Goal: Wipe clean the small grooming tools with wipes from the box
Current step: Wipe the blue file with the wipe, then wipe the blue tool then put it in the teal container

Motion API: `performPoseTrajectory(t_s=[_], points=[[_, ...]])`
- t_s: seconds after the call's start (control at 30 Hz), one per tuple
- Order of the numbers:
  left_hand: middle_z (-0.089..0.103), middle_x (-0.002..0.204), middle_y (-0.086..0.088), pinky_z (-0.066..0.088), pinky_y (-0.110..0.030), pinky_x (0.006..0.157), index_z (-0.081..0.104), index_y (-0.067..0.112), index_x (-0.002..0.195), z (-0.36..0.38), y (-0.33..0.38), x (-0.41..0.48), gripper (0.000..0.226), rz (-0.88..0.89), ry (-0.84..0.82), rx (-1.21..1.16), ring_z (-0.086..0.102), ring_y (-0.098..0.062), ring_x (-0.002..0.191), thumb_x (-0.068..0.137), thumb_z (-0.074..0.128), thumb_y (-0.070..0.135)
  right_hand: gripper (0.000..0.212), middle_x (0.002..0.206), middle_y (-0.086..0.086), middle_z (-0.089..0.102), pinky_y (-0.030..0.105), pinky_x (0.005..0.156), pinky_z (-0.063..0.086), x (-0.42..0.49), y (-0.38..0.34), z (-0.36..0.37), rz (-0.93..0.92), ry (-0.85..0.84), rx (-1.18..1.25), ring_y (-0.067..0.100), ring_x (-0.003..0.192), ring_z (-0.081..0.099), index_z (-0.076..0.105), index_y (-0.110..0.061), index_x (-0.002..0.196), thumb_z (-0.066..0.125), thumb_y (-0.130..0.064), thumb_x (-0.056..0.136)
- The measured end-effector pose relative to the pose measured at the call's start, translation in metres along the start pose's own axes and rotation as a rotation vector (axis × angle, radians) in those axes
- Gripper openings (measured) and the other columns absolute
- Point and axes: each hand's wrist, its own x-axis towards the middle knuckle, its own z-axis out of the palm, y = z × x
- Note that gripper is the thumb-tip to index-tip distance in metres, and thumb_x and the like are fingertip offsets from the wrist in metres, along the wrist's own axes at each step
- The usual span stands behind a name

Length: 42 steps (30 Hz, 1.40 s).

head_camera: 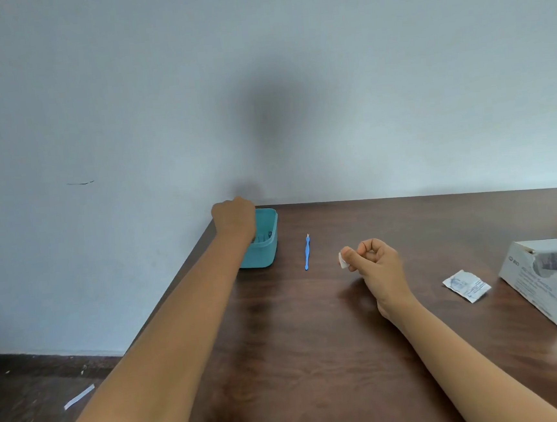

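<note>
- A blue tool (306,252), thin and long with a small forked metal tip pointing toward the wall, lies flat on the brown table (317,359), between the teal tub and the person's right hand and touching neither.
- The teal tub (266,245) stands at the table's far left corner, next to the wall; dark, slim items show inside it, too small to identify.
- The left hand (234,218) reaches into the tub from above, its back to the camera and its fingers curled down out of sight; whether it grips anything cannot be told.
- The right hand (376,263) hovers just above the table, right of the blue tool, fingers curled in, with a small folded white wipe (343,260) pinched between thumb and forefinger.
- A torn, crumpled wipe packet (467,286) with blue print lies flat on the table between the right hand and the box.
- The white cardboard box (547,291) sits at the right edge of view, its top torn open and flaps raised; what is inside is blurred.
- Both forearms are bare and stretch across the table from the near edge.
- A pale blue-grey wall (126,106) rises behind the table, with a soft dark shadow over the tub's corner.
- On the dark floor (34,400) to the left lies a white paper strip (79,396).
</note>
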Motion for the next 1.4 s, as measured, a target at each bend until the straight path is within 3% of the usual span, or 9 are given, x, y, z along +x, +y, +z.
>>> performPoseTrajectory(t_s=[0.1, 0.23, 0.4, 0.53, 0.6, 0.7, 0.93, 1.27, 1.4], points=[[0.034, 0.066, 0.003, 0.019, -0.022, 0.048, 0.043, 0.017, 0.074, 0.011, 0.004, 0.006, 0.023, 0.01, -0.009, 0.049, 0.038, -0.012, 0.057, 0.083, 0.064, 0.017, 0.027, 0.066, 0.012, 0.06, 0.031, 0.071, 0.045, 0.001, 0.001, 0.0, -0.003, 0.003, -0.014, 0.015, 0.062, 0.055, 0.048, -0.012, 0.07, 0.073, -0.017, 0.081], [0.035, 0.066, 0.003, 0.024, -0.021, 0.052, 0.043, 0.017, 0.073, 0.016, 0.007, 0.01, 0.02, 0.006, -0.024, 0.058, 0.038, -0.011, 0.057, 0.085, 0.059, 0.015, 0.028, 0.063, 0.01, 0.057, 0.029, 0.07, 0.045, 0.001, 0.0, 0.001, -0.003, 0.005, -0.018, 0.015, 0.062, 0.054, 0.048, -0.011, 0.07, 0.073, -0.017, 0.081], [0.034, 0.065, 0.002, 0.019, -0.022, 0.049, 0.042, 0.017, 0.073, 0.014, 0.01, 0.006, 0.022, -0.005, -0.003, 0.076, 0.03, -0.011, 0.052, 0.087, 0.059, 0.016, 0.027, 0.064, 0.01, 0.057, 0.025, 0.067, 0.044, 0.002, -0.002, 0.002, 0.001, 0.007, -0.013, 0.013, 0.061, 0.054, 0.048, -0.01, 0.071, 0.073, -0.017, 0.082], [0.035, 0.064, 0.002, 0.02, -0.023, 0.049, 0.034, 0.014, 0.062, 0.0, 0.016, -0.001, 0.035, 0.04, 0.161, -0.031, 0.045, -0.016, 0.06, 0.089, 0.056, 0.008, 0.028, 0.065, 0.01, 0.059, 0.022, 0.065, 0.042, 0.002, -0.003, 0.001, 0.006, 0.029, 0.058, 0.01, 0.06, 0.054, 0.047, -0.013, 0.071, 0.072, -0.014, 0.083], [0.042, 0.07, -0.001, 0.027, -0.026, 0.054, 0.04, 0.012, 0.068, -0.009, 0.028, -0.01, 0.027, 0.04, 0.275, -0.166, 0.053, -0.023, 0.071, 0.093, 0.05, 0.014, 0.028, 0.065, 0.01, 0.059, 0.024, 0.066, 0.041, 0.002, -0.002, 0.0, 0.012, 0.046, 0.083, 0.014, 0.063, 0.054, 0.047, -0.014, 0.071, 0.072, -0.015, 0.083], [0.044, 0.07, -0.002, 0.022, -0.026, 0.051, 0.049, 0.014, 0.074, -0.011, 0.057, -0.031, 0.021, 0.05, 0.337, -0.32, 0.05, -0.024, 0.069, 0.094, 0.045, 0.02, 0.028, 0.066, 0.009, 0.059, 0.024, 0.066, 0.041, 0.002, -0.002, 0.0, 0.02, 0.049, 0.104, 0.016, 0.066, 0.054, 0.047, -0.015, 0.07, 0.072, -0.016, 0.083], [0.065, 0.099, -0.008, 0.043, -0.031, 0.064, 0.062, 0.008, 0.106, 0.031, 0.101, -0.064, 0.028, 0.03, 0.137, -0.347, 0.063, -0.024, 0.091, 0.095, 0.052, 0.032, 0.027, 0.069, 0.012, 0.061, 0.023, 0.068, 0.039, 0.005, -0.004, -0.003, 0.06, 0.065, 0.232, 0.017, 0.07, 0.058, 0.047, -0.014, 0.07, 0.072, -0.014, 0.083], [0.065, 0.104, -0.008, 0.048, -0.029, 0.068, 0.057, 0.006, 0.11, 0.042, 0.108, -0.082, 0.023, -0.091, 0.067, -0.418, 0.064, -0.021, 0.095, 0.1, 0.046, 0.023, 0.03, 0.076, 0.016, 0.058, 0.018, 0.051, 0.035, 0.006, -0.005, -0.007, 0.109, 0.125, 0.329, 0.008, 0.056, 0.048, 0.046, -0.017, 0.068, 0.071, -0.014, 0.084], [0.063, 0.104, -0.008, 0.046, -0.029, 0.07, 0.054, 0.007, 0.107, 0.042, 0.107, -0.104, 0.027, -0.054, 0.116, -0.505, 0.061, -0.021, 0.095, 0.102, 0.04, 0.029, 0.032, 0.068, 0.005, 0.059, 0.015, 0.047, 0.036, 0.004, -0.007, -0.01, 0.134, 0.17, 0.469, 0.007, 0.056, 0.049, 0.044, -0.018, 0.069, 0.071, -0.009, 0.083]])
